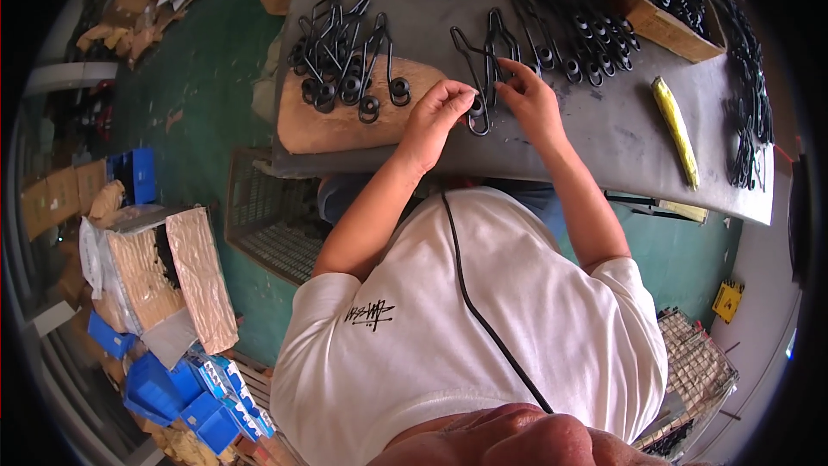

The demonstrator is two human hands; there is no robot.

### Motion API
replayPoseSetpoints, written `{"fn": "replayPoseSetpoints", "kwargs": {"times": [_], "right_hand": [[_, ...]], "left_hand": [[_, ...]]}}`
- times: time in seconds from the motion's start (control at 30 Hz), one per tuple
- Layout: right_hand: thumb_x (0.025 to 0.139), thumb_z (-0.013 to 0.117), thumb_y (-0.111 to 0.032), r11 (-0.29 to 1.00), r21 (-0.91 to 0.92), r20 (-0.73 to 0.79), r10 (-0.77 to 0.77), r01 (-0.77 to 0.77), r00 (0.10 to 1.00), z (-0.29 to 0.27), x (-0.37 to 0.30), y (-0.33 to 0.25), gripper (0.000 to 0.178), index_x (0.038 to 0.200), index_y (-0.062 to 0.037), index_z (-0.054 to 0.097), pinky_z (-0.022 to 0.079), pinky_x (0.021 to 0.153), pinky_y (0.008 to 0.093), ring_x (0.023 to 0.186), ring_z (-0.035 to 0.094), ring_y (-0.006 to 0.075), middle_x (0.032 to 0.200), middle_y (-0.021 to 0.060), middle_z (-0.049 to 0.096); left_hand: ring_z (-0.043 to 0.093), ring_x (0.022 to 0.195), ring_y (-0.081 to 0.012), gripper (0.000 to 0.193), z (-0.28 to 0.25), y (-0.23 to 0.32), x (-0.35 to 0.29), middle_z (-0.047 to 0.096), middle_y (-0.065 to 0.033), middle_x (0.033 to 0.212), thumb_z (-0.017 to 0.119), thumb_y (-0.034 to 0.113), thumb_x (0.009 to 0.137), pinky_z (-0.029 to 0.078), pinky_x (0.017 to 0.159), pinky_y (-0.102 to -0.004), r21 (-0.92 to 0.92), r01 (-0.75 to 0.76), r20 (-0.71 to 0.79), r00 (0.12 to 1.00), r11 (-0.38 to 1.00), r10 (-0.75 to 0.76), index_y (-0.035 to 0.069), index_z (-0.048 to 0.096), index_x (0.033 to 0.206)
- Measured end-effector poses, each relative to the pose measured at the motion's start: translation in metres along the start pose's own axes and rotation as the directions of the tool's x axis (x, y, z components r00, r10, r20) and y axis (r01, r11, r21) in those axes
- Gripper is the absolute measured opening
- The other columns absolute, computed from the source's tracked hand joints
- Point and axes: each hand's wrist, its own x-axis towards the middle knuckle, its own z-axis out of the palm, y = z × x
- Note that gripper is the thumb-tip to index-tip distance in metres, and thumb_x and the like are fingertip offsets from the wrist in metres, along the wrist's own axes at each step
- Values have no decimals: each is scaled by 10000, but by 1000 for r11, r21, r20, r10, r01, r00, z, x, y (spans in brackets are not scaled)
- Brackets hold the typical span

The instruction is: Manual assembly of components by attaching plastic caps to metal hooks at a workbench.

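Over the dark work table [414, 160], both my hands are at a black bent-wire piece [479, 130] with long loops and a small round black part on it. My left hand [435, 121] pinches it near the round part, thumb against the forefinger. At its other side, my right hand [532, 108] has its thumb and curled fingers against the wire; the exact contact is too small to make out. Just beyond stands another black bent-wire piece [494, 22]. Left of my hands, a heap of similar pieces with round black ends [349, 82] lies on a brown cardboard sheet [323, 134].
More black wire pieces [586, 30] lie in a row at the right. Farther off stands a cardboard box [655, 22] filled with black parts. A yellow wrapped bundle [675, 131] lies near the right edge. A plastic crate [267, 216] stands below the table's left side.
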Motion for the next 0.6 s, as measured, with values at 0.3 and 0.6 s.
{"fn": "replayPoseSetpoints", "kwargs": {"times": [0.3, 0.6], "right_hand": [[856, 719, -100, 989, 127, -226, -43, 74, 973, 38, -26, 1, 486, 1305, -41, 545, 484, 621, 326, 686, 558, 167, 787, 73, 587], [892, 700, -167, 894, -168, -254, -447, 416, 858, -8, 24, 11, 263, 1115, -38, 652, 518, 753, 397, 803, 640, 286, 867, 109, 639]], "left_hand": [[623, 779, -232, 182, 14, -17, 2, 649, -136, 917, 536, 179, 1017, 492, 705, -341, 686, -345, -149, 795, 640, 588, 22, 620, 1051], [530, 716, -120, 290, -9, -9, 19, 605, -38, 754, 561, 273, 1029, 456, 686, -299, 689, -193, -257, 836, 698, 485, 20, 591, 891]]}}
